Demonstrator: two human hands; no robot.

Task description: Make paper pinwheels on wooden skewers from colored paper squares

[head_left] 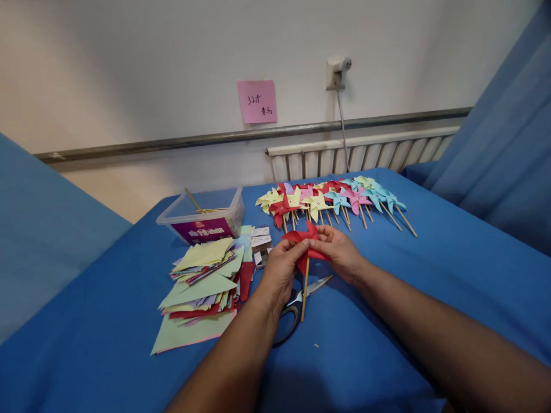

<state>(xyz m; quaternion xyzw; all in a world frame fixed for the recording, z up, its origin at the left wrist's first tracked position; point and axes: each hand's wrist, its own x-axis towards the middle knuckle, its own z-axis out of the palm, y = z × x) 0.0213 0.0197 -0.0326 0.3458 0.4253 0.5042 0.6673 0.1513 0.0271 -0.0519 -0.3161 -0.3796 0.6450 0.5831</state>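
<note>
Blue-draped, the table [387, 350] is filling the lower frame; near the centre, the left hand [280, 264] and right hand [343, 252] are pinching a red pinwheel [310, 230] in a narrow grip, its stick [305, 289] showing in front of scissors [298, 298].

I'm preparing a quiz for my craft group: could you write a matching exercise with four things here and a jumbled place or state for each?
1. tub
2. front pinwheel
3. note
4. scissors

A. on the wall
B. dark-handled, on the blue cloth
C. sticks inside
D. held by the left hand and right hand

Pairs: 1-C; 2-D; 3-A; 4-B
</note>
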